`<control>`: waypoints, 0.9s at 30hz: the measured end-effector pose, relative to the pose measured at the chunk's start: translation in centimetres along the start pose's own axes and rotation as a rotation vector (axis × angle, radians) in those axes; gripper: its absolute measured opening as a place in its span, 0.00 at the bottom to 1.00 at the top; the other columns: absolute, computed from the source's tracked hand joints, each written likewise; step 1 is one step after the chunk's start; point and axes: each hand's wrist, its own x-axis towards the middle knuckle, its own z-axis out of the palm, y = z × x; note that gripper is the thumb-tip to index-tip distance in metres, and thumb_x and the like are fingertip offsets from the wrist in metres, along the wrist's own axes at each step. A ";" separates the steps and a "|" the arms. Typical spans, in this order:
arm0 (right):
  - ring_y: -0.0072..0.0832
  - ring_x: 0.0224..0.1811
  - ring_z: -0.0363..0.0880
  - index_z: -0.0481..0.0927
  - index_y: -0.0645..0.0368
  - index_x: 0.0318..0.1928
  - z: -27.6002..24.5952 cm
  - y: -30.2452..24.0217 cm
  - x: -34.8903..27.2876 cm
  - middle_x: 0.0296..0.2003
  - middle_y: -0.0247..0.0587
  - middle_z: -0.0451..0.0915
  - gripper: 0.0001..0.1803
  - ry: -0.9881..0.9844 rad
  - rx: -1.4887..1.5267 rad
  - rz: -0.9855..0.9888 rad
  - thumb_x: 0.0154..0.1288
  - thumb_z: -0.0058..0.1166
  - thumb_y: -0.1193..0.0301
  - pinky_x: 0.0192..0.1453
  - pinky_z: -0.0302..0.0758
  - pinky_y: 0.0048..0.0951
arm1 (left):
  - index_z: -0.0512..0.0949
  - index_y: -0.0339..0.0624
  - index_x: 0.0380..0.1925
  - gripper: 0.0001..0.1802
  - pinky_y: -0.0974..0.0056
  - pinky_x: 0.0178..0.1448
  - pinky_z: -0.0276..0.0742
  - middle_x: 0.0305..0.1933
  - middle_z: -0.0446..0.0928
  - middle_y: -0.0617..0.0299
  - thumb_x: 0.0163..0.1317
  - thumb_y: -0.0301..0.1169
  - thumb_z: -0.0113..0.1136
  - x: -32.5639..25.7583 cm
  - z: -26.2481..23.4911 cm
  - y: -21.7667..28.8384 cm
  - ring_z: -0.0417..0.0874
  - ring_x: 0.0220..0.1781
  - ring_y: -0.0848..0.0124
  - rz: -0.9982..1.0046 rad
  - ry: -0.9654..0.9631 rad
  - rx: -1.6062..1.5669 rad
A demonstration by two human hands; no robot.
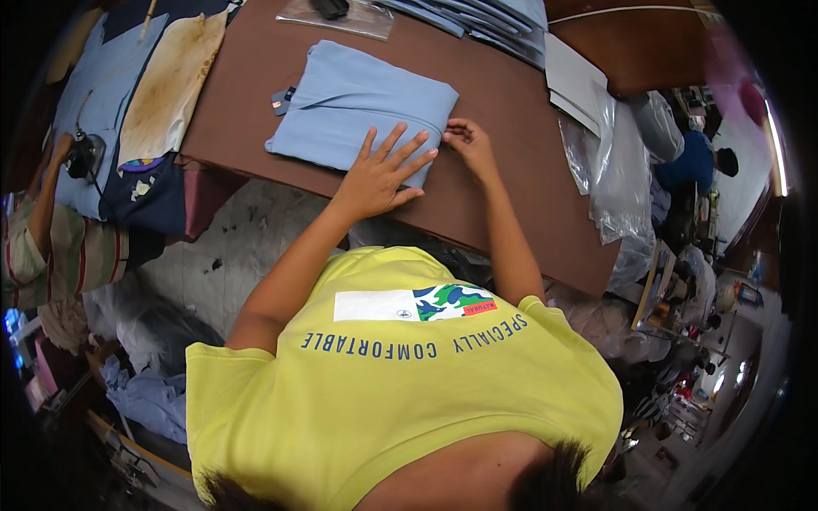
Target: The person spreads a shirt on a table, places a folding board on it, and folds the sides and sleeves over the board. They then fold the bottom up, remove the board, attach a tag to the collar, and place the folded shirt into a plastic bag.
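Note:
A light blue folded garment (354, 94) lies flat on the brown table (247, 94), with a small dark tag (282, 100) sticking out at its left edge. My left hand (383, 173) rests on the garment's near right part, palm down and fingers spread. At the right edge of the cloth is my right hand (469, 145), its fingers curled in with the thumb close to them. The fingertips touch or nearly touch that edge; whether they pinch the fabric is too small to make out.
Folded blue garments (498, 21) are stacked at the far right, beside white boards (579, 81) and clear plastic bags (618, 170). A dark object (330, 8) lies on a plastic bag at the back. At left, another person's hand (61, 152) holds an iron (83, 156) on blue cloth.

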 end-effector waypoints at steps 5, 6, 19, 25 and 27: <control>0.19 0.38 0.74 0.72 0.65 0.49 0.8 -0.1 -0.7 0.39 0.38 0.76 0.20 0.018 0.049 -0.016 0.56 0.59 0.76 0.46 0.72 0.21 | 0.55 0.64 0.67 0.45 0.37 0.69 0.43 0.73 0.47 0.68 0.49 0.58 0.58 -1.5 3.5 -1.3 0.45 0.74 0.59 -0.053 -0.137 0.042; 0.19 0.38 0.74 0.73 0.64 0.48 0.9 0.1 -0.4 0.38 0.37 0.76 0.19 0.002 0.048 -0.033 0.56 0.59 0.76 0.45 0.72 0.20 | 0.54 0.62 0.67 0.48 0.37 0.69 0.42 0.74 0.45 0.68 0.46 0.57 0.61 -1.4 3.5 -1.6 0.43 0.75 0.59 -0.058 -0.160 0.041; 0.14 0.27 0.71 0.74 0.61 0.40 0.8 0.9 1.3 0.30 0.31 0.74 0.11 -0.046 0.043 -0.036 0.56 0.57 0.78 0.32 0.70 0.17 | 0.54 0.63 0.67 0.47 0.39 0.70 0.42 0.74 0.45 0.70 0.46 0.51 0.62 -0.5 4.2 -1.4 0.43 0.75 0.63 0.040 -0.186 0.076; 0.14 0.23 0.70 0.76 0.62 0.37 1.5 1.8 0.6 0.26 0.30 0.74 0.08 0.122 -0.123 -0.149 0.54 0.56 0.78 0.29 0.70 0.19 | 0.54 0.63 0.67 0.47 0.39 0.70 0.42 0.74 0.46 0.70 0.46 0.52 0.61 -0.6 4.5 -1.5 0.44 0.75 0.63 0.047 -0.154 0.080; 0.15 0.23 0.71 0.77 0.62 0.34 1.9 2.4 0.1 0.25 0.31 0.75 0.07 0.234 -0.198 -0.229 0.53 0.57 0.78 0.28 0.70 0.20 | 0.54 0.63 0.67 0.47 0.40 0.70 0.42 0.74 0.46 0.70 0.46 0.52 0.62 -0.4 4.4 -1.5 0.44 0.75 0.63 0.045 -0.162 0.082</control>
